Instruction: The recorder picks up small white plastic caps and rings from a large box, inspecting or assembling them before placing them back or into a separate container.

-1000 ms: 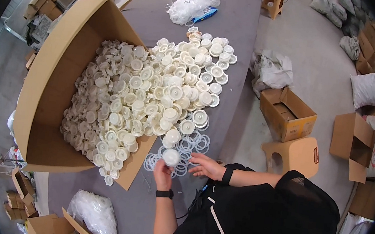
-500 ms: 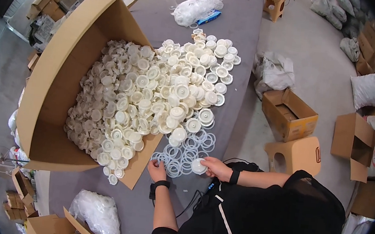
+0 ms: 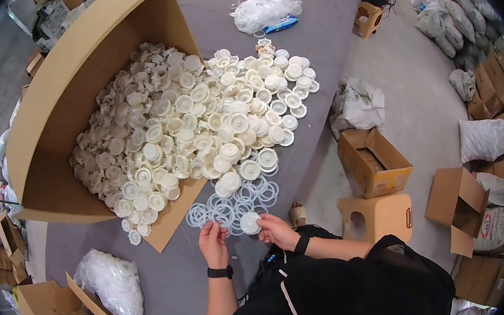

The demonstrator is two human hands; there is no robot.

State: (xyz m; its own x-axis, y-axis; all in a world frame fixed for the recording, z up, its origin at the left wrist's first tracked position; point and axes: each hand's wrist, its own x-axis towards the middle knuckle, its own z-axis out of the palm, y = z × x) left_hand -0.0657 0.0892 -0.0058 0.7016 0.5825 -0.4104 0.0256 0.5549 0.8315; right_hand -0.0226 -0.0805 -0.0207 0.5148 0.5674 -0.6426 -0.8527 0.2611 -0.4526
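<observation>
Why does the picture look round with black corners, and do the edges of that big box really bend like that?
Head view: a fisheye lens bends the big cardboard box toward the rim and blackens the corners; light is soft and even, without glare; the white caps look sharp.

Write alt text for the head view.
A person's right hand holds a white plastic cap while the left hand fingers clear rings on a grey table, beside a tipped cardboard box spilling white caps.

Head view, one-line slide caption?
Right hand holds white plastic cap above clear rings; left hand alongside, beside tipped cardboard box.
</observation>
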